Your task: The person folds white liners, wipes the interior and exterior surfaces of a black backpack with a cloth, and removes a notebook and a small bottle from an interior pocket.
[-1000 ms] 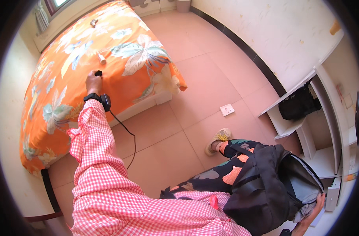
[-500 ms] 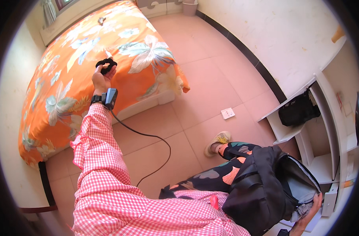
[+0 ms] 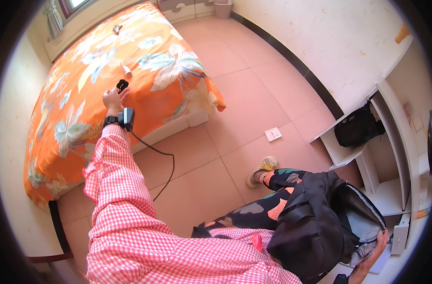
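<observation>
At the end of my outstretched left arm, my left hand (image 3: pixel 112 99) is closed at the fingertips on a black scrunchie (image 3: pixel 122 85), low over the orange floral bedspread (image 3: pixel 126 111). A small white bottle (image 3: pixel 127 71) lies on the bed just beyond it. On my lap rests a black backpack (image 3: pixel 303 227) with its zipped mouth open, showing a pale grey lining. My right hand (image 3: pixel 380 246) grips the rim of that opening at the lower right; some fingers are hidden. Crumpled grey cloth (image 3: pixel 365 251) shows at the opening beside it.
A small brownish object (image 3: pixel 117 29) lies farther up the bed. On the pink tile floor is a white square socket plate (image 3: pixel 273 134). At right, a white shelf unit (image 3: pixel 386 196) holds a black bag (image 3: pixel 358 128). A cable (image 3: pixel 172 165) hangs from my left wrist device. A bin (image 3: pixel 222 9) stands far back.
My left hand has moved slightly left and lower toward the bed with the scrunchie, which now looks bunched rather than ring-shaped. The white bottle shows more fully. My right hand stays on the backpack.
</observation>
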`<state>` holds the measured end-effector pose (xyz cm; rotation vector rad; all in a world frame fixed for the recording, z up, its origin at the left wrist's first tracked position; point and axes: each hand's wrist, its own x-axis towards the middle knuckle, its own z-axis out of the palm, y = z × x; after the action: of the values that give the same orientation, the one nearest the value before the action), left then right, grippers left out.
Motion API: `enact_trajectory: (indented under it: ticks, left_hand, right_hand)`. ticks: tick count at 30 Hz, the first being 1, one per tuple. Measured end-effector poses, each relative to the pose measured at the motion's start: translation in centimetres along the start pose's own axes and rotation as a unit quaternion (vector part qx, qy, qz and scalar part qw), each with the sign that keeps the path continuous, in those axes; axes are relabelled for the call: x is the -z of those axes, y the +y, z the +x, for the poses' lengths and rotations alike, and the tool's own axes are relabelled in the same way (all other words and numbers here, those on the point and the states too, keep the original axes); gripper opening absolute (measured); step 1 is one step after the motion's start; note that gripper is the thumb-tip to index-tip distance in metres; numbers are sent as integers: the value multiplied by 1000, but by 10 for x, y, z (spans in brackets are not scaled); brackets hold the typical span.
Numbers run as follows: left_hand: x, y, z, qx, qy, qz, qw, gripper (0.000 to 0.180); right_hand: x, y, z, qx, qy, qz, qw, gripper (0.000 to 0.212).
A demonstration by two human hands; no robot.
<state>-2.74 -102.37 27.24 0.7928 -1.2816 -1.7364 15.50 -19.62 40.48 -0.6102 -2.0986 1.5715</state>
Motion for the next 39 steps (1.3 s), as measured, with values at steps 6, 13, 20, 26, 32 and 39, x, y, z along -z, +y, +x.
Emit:
enact_trajectory:
  ticks: [6,13,20,26,32,39]
  left_hand:
    - [10,-36,-24,-68,26,61,995,38]
    - [14,-47,-46,-75,20,72,994,38]
    - [13,-72,-6,-93,-57,157,982,17]
    - [-22,-95,-65,25,-221,107,969,24]
    - [-145,-24,-286,64,-633,154,756,58]
    - [-204,76,-428,-298,-905,77,293,103]
  right_hand:
    - [6,21,-7,71,40,-33,996,43]
    - [-2,25,-13,65,70,18,995,46]
    - [15,28,-17,-1,127,3,992,46]
    - [-36,2,-9,-2,-23,44,999,25]
    - [-35,-11,-21,-22,-47,138,989,16]
    - [-25,-11,-40,-33,-90,160,982,12]
